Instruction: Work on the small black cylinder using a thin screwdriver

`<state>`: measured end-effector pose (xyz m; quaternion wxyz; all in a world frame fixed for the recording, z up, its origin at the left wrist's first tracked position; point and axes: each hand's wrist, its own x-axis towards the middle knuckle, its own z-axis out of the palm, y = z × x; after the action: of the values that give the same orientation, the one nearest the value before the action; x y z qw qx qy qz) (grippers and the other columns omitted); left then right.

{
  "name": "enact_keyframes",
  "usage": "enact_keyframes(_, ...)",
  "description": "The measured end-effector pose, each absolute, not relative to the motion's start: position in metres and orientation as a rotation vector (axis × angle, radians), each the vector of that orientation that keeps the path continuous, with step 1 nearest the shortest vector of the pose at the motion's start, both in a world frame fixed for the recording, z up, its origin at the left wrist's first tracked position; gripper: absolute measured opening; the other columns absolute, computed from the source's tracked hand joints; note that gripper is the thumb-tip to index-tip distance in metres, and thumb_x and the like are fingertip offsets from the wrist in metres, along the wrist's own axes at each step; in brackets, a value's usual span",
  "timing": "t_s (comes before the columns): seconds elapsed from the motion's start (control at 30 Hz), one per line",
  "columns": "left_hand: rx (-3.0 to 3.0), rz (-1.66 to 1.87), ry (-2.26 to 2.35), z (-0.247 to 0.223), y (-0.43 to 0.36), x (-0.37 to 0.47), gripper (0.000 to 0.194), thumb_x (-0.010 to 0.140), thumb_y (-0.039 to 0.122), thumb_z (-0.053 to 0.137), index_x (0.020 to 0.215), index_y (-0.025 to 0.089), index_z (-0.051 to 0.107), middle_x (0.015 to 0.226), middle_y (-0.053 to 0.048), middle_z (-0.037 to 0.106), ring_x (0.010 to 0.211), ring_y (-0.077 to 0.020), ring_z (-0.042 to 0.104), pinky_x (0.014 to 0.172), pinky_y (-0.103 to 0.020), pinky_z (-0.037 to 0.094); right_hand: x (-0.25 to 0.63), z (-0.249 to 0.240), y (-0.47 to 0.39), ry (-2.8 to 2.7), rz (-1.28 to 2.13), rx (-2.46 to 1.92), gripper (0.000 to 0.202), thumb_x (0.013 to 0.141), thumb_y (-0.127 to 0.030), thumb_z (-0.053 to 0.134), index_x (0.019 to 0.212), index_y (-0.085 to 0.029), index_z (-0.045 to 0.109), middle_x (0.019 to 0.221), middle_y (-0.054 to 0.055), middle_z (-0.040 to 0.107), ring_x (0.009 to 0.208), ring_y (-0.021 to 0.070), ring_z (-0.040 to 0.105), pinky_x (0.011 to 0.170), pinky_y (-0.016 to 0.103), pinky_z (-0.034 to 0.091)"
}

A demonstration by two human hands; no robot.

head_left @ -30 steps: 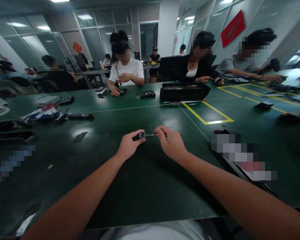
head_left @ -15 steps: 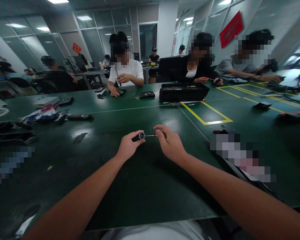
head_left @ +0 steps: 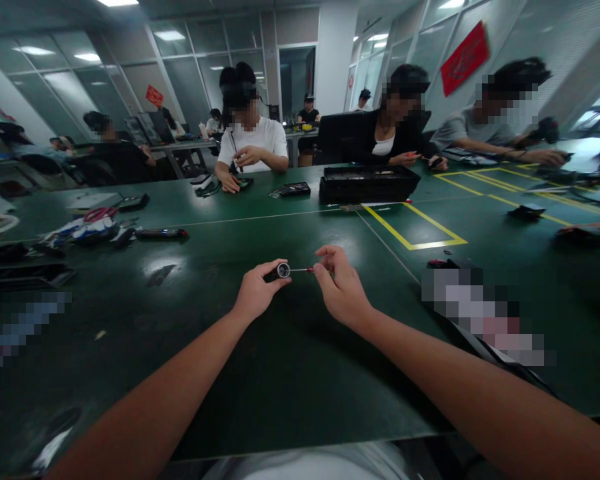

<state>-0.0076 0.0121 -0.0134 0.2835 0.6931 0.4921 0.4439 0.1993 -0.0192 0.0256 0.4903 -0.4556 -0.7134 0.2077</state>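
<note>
Just left of the frame's centre, the black cylindrical part (head_left: pixel 283 270) is already met on its right side by the screwdriver (head_left: pixel 303 270); how much turning is done or left cannot be told. The part is pinched between thumb and fingers of the left hand (head_left: pixel 257 291), over the worktop (head_left: pixel 260 387). Further right, the screwdriver is loosely held by the right hand (head_left: pixel 344 283), its grip partly opened.
</note>
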Motion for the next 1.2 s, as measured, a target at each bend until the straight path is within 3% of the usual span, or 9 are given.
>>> enact_keyframes(0.17,1.923,1.156,1.331,-0.012,0.01,-0.008,0.04,0.079,0.023,0.078,0.119,0.025,0.071,0.119,-0.005,0.071,0.115,-0.0251,0.063,0.107,-0.045,0.043,0.198,0.026,-0.021,-1.718,0.486,-1.049,0.014,0.095,-0.033,0.054,0.103,-0.022,0.058,0.093,0.006,0.07,0.085,0.0209,0.066,0.077,0.036,0.05)
enact_keyframes(0.5,2.031,1.175,1.42,-0.001,0.005,-0.006,0.039,0.081,0.025,0.077,0.12,0.026,0.071,0.121,-0.006,0.07,0.113,-0.0249,0.063,0.104,-0.043,0.046,0.199,0.008,0.008,-1.149,1.059,-0.983,0.024,0.095,-0.045,0.049,0.093,-0.022,0.055,0.072,-0.001,0.059,0.065,0.0153,0.059,0.067,0.032,0.051)
enact_keyframes(1.0,2.038,1.172,1.407,-0.007,0.005,-0.006,0.041,0.082,0.027,0.078,0.122,0.029,0.07,0.121,-0.004,0.07,0.113,-0.0235,0.063,0.104,-0.041,0.046,0.198,0.016,-0.006,-1.414,0.775,-1.033,0.021,0.099,-0.04,0.048,0.1,-0.021,0.057,0.078,0.002,0.067,0.074,0.0176,0.065,0.072,0.033,0.051)
enact_keyframes(1.1,2.043,1.167,1.403,-0.007,0.005,-0.006,0.042,0.081,0.025,0.078,0.122,0.029,0.069,0.12,-0.004,0.07,0.113,-0.0232,0.063,0.103,-0.041,0.046,0.199,0.021,-0.008,-1.485,0.715,-1.078,0.023,0.098,-0.042,0.051,0.098,-0.021,0.06,0.074,0.001,0.067,0.069,0.0166,0.065,0.066,0.03,0.049)
enact_keyframes(1.2,2.056,1.179,1.415,-0.006,0.005,-0.007,0.042,0.081,0.024,0.078,0.122,0.029,0.069,0.12,-0.004,0.07,0.113,-0.0233,0.063,0.102,-0.042,0.047,0.202,0.027,-0.01,-1.582,0.565,-1.201,0.032,0.093,-0.05,0.058,0.079,-0.021,0.061,0.059,-0.003,0.06,0.053,0.0132,0.055,0.053,0.027,0.039)
